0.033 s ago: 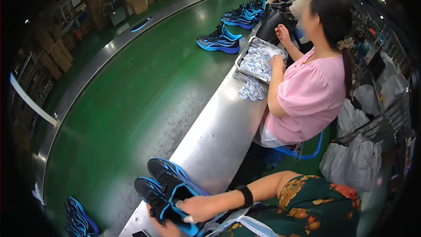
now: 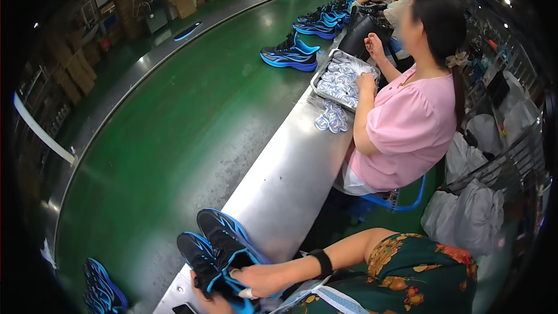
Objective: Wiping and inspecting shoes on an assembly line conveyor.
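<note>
"Right hand (image 2: 264, 280): fingers bent, tips hidden, grip cannot be told. Near shoe (image 2: 196, 250)?"

"Just left of the second shoe (image 2: 216, 225), axes roughly parallel, toe pointing away. Left hand (image 2: 210, 302) nearer, clasping its outer side."

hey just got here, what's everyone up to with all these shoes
The person's left hand is at the side of the near shoe, a black-and-blue one, and their right hand is at its opening. The matching shoe lies right beside it, at the metal bench. Farther along, a co-worker in pink has one hand at a tray of small round pieces, with a loose pile next to it. More shoes stand beyond the tray.
</note>
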Available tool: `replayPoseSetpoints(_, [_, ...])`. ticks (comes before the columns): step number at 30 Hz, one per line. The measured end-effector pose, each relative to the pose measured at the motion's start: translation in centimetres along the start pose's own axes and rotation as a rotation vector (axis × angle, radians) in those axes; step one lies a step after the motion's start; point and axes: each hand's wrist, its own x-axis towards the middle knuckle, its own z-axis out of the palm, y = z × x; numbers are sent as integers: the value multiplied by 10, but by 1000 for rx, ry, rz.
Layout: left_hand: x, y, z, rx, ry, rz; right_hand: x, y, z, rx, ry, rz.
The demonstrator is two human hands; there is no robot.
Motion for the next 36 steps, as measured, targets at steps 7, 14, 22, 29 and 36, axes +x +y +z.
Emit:
replayPoseSetpoints(7, [-53, 61, -42, 306, 434, 434, -29, -28, -75, -2, -225, -299])
replayPoseSetpoints(14, [-53, 52, 42, 292, -204, 503, 34, -2, -106, -92, -188, -229])
replayPoseSetpoints(22, [-48, 51, 39, 367, -201, 495, 46, -7, -97, -675, -423, -506])
replayPoseSetpoints(29, [-40, 67, 20, -49, -353, -68, 59, -23, -77, -962, -514, -373])
replayPoseSetpoints(36, [-31, 54, 33, -781, -451, -525, 45, -21, -68, -824, -485, -276])
